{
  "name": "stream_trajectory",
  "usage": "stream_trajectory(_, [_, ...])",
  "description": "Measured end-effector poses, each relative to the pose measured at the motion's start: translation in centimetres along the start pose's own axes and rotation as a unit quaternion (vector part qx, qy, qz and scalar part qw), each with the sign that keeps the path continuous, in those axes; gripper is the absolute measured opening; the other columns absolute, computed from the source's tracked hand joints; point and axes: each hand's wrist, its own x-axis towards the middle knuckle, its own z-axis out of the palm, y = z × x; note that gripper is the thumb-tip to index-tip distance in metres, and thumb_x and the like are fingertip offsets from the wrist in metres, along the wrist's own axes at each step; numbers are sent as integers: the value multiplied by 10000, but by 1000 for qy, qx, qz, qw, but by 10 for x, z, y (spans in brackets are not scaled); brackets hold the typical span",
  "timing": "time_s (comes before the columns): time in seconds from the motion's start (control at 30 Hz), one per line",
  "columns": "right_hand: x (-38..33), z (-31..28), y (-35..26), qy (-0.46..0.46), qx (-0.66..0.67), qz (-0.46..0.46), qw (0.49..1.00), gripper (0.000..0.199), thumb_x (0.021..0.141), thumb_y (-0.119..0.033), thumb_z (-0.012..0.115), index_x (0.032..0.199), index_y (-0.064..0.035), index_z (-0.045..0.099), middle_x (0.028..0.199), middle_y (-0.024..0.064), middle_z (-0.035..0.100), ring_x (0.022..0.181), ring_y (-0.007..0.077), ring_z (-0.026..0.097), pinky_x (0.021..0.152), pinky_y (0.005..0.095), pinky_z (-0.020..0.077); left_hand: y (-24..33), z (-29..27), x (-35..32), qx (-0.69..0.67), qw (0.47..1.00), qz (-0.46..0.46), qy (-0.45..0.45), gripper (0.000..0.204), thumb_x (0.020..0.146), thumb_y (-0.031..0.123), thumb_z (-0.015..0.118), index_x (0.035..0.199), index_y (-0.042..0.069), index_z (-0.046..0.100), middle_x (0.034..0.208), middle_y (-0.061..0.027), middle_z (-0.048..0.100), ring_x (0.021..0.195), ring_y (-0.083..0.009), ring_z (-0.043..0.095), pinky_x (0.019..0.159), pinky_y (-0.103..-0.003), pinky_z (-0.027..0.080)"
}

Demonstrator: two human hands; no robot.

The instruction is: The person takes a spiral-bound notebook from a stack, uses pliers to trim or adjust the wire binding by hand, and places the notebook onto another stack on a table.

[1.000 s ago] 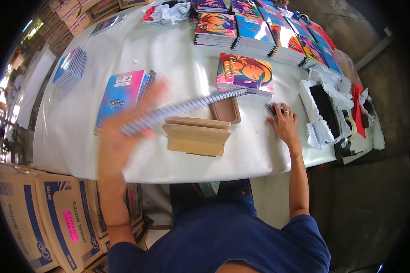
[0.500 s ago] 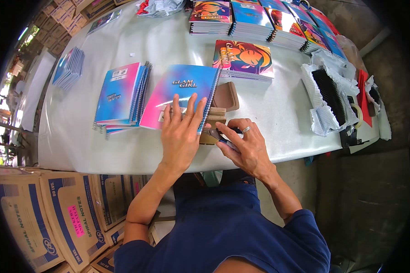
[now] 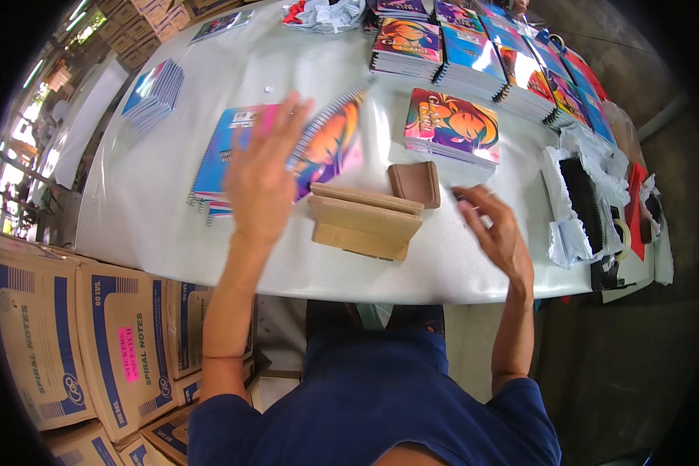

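Over the left notebook pile [image 3: 219,167], my left hand [image 3: 262,175] is blurred by motion. It is at the coil side of a tilted spiral notebook [image 3: 330,147], whose purple and orange cover faces up; the exact grip is hidden. My right hand [image 3: 495,229] is raised over the table at the right, thumb and fingers bent together. A dark tip shows at its fingertips, consistent with the pliers seen in it earlier, but most of the tool is hidden. Between my hands stands a slotted tan wooden block [image 3: 365,221], with a small brown block [image 3: 414,185] behind it.
A short notebook stack [image 3: 452,128] lies beyond the brown block. Rows of notebook stacks [image 3: 474,58] fill the far right. A padded wrap with black coils [image 3: 581,198] and a tape roll [image 3: 623,239] sit at the right edge. Cardboard cartons [image 3: 124,349] stand at lower left.
The notebook has left the wooden block, moved left and turned from its blue-pink side to its picture side. My left hand moved left with it; my right hand drew away right.
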Motion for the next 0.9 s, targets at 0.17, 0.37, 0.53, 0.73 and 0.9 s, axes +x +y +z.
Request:
stream_trajectory(0.17, [-4, -29, 124, 120, -296, 2, 948, 236, 905, -188, 645, 1084, -34, 657, 923, 163, 603, 823, 353, 608, 722, 428, 479, -54, -28, 7, 47, 999, -4, 10, 668, 802, 12, 641, 1410, 248, 502, 1454, 15, 488, 1347, -309, 442, 1123, -468, 289])
stream_trajectory(0.37, [47, -43, 185, 248, -244, -1, 937, 381, 856, -318, 716, 1032, 16, 663, 899, 158, 642, 825, 305, 620, 720, 400, 473, -132, 4, -67, -114, 934, -139, -309, 710, 786, 249, 730, 1441, 235, 456, 1521, -24, 397, 1433, -353, 284, 1140, -558, 202])
stream_trajectory(0.53, [106, -50, 207, 182, -46, 248, 950, 408, 776, -333, 799, 829, 51, 671, 703, 102, 627, 638, 173, 597, 584, 320, 459, -122, 6, -59, -100, 953, -107, -265, 746, 761, 369, 759, 1434, 231, 468, 1560, -51, 328, 1461, -382, 189, 1152, -583, 144])
stream_trajectory(0.73, [107, -65, 215, 237, -21, 225, 945, 237, 746, -185, 790, 689, -11, 639, 580, 26, 546, 517, 90, 462, 470, 275, 339, -94, 32, -31, -143, 971, -107, -158, 693, 778, 333, 775, 1401, 173, 516, 1563, -88, 314, 1458, -369, 212, 1168, -533, 164])
stream_trajectory(0.9, [81, -47, 110, 279, 161, 66, 944, 195, 760, -9, 722, 739, -48, 532, 675, -11, 539, 605, 64, 439, 540, 227, 327, -24, 55, 4, -292, 940, -157, -86, 680, 824, 265, 750, 1430, 135, 471, 1529, -136, 366, 1462, -336, 216, 1166, -454, 210])
